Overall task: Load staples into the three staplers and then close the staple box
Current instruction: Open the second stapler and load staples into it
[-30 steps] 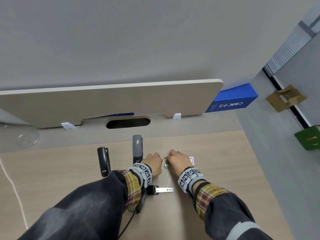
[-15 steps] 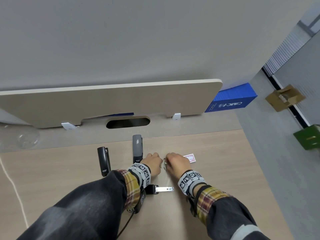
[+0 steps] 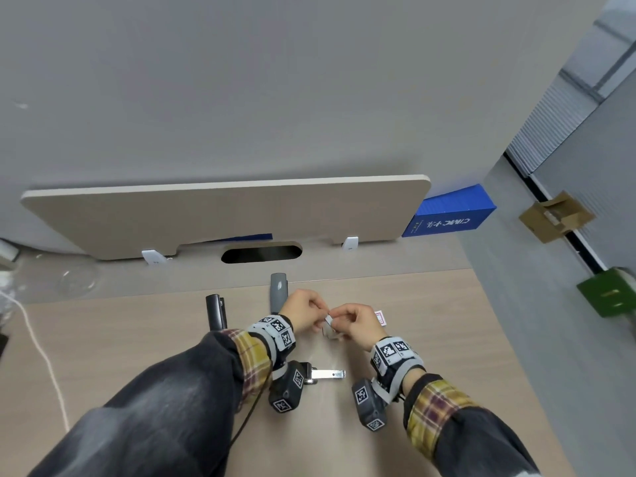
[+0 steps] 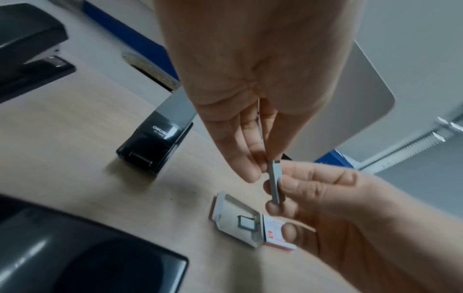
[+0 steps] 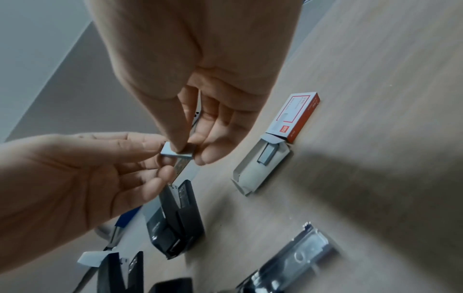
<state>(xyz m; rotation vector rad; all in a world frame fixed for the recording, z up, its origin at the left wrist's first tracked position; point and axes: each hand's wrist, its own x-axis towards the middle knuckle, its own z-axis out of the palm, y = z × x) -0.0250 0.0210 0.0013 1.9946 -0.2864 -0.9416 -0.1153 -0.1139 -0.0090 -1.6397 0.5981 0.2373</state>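
Observation:
Both hands meet above the desk and pinch one short strip of staples (image 4: 274,178) between their fingertips. My left hand (image 3: 321,313) grips it from the left, my right hand (image 3: 339,320) from the right. Below them lies the open staple box: its red-and-white sleeve (image 5: 293,117) and its pulled-out tray (image 5: 260,168), which holds more staples (image 5: 269,154). A grey stapler (image 3: 278,292) and a black stapler (image 3: 216,311) stand shut on the far side. The third stapler (image 3: 323,374) lies open near my left wrist, its metal rail showing.
A beige partition board (image 3: 223,215) stands along the desk's back edge, with a cable slot (image 3: 261,253) in front of it. A white cord (image 3: 41,352) runs down the left side. The desk's right edge (image 3: 509,339) drops to the floor, where a blue box (image 3: 451,215) stands.
Both hands have lifted off the staple box and drawn a strip of staples up between them. The staplers have not moved.

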